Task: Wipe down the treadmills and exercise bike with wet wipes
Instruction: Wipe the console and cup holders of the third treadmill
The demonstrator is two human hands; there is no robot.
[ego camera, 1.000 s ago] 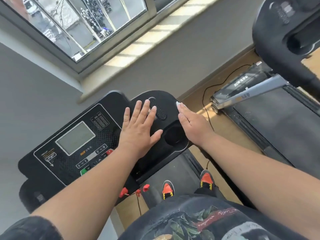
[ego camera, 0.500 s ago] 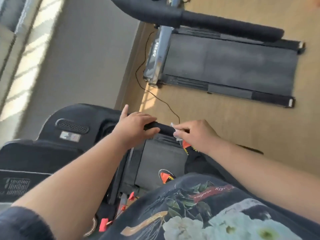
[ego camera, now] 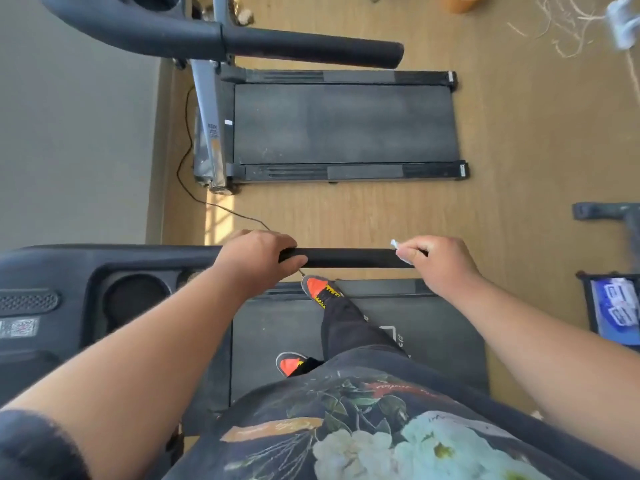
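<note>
You are standing on the near treadmill (ego camera: 346, 344), looking down over its right handrail (ego camera: 349, 258), a black padded bar that runs across the view from the console (ego camera: 69, 292) on the left. Your left hand (ego camera: 258, 256) is curled over the top of the handrail near the console end, fingers wrapped down its far side and thumb along the near side, gripping it. Your right hand (ego camera: 440, 263) is at the free end of the same bar, fingers bent round that end with a small white wipe (ego camera: 398, 249) bunched between them and the padding; only a scrap of the wipe pokes out by the fingertips, pressed against the bar. The two hands are well apart with bare black padding between them. Below the bar your orange-and-black shoes (ego camera: 320, 287) show, the front one at the belt's edge just under the handrail, the other nearer your body. Beyond the bar, across a strip of wooden floor (ego camera: 519, 133), lies the second treadmill (ego camera: 343, 124), its belt flat and its own handrail (ego camera: 311, 48) reaching over it from the upper left. A thin black cord (ego camera: 188, 161) trails on the floor from it towards your left hand. At the right edge is a blue tray (ego camera: 599, 313) holding white packets.
</note>
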